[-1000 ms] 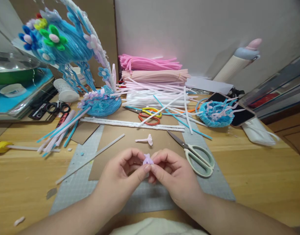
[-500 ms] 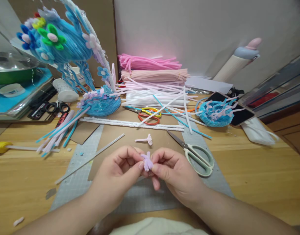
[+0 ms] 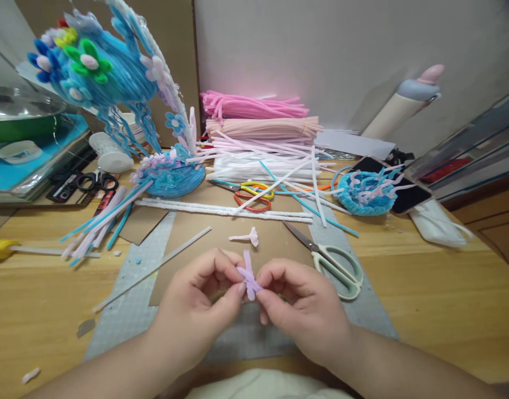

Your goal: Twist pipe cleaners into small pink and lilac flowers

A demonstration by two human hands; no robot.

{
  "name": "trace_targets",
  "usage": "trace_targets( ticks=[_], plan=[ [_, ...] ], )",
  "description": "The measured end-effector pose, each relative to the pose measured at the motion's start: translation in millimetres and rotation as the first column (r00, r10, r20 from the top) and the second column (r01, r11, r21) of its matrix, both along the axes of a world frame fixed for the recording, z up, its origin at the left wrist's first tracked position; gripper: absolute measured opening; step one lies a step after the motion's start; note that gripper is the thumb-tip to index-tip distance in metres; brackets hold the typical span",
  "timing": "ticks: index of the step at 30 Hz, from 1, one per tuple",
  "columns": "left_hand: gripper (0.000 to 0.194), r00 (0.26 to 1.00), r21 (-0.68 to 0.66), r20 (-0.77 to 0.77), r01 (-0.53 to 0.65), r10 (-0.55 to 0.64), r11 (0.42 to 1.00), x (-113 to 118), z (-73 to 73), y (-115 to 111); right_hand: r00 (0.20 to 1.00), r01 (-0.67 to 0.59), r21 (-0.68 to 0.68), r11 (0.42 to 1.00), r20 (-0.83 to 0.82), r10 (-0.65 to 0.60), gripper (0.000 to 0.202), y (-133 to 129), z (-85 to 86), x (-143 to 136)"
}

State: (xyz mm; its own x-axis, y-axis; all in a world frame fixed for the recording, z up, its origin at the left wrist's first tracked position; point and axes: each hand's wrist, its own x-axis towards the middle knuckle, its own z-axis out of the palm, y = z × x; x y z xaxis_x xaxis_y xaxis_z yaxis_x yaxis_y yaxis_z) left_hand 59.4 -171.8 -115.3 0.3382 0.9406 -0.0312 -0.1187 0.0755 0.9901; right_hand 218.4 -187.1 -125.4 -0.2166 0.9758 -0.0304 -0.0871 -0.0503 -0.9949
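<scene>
A small lilac fuzzy piece [image 3: 249, 280] with several arms spread out like a star is between my hands, above the cutting mat [image 3: 125, 327]. My left hand [image 3: 208, 293] pinches its left side between thumb and index finger. On the right side, the thumb and index finger of my right hand [image 3: 296, 296] close on another arm of it. Just beyond my fingertips a pale pink fuzzy piece with a stem [image 3: 253, 237] lies on the brown cardboard [image 3: 188, 244]. Green-handled scissors [image 3: 341, 271] lie right of my right hand, and a clear glue stick [image 3: 154, 269] lies to the left.
Behind are white twisted stems [image 3: 221, 209], red and yellow scissors [image 3: 252, 200] and pipe cleaner bundles [image 3: 258, 127]. A tall blue flowered ornament [image 3: 108, 72] stands at left. A blue fuzzy nest shape [image 3: 365, 194] and a phone [image 3: 410, 194] are at right, a yellow glue gun [image 3: 0, 250] far left.
The lilac piece's arms have spread from a bunched shape into a wider star, one now pointing upward. My right hand's fingers have shifted slightly and curled in more.
</scene>
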Motion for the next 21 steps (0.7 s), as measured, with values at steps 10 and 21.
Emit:
trace_targets(
  ticks=[10, 21],
  plan=[
    [0.015, 0.976, 0.301, -0.219, 0.045, 0.023, 0.953, -2.6, -5.7, -0.2, 0.885, -0.213, -0.298, 0.931, -0.463, 0.054, 0.021, 7.8, -13.5, 0.4],
    [0.008, 0.948, 0.34, -0.305, 0.017, 0.093, 0.94, -4.0, -3.6, 2.3, 0.894, -0.181, -0.259, 0.949, -0.446, 0.049, 0.02, 3.2, -13.7, -0.7]
  ],
)
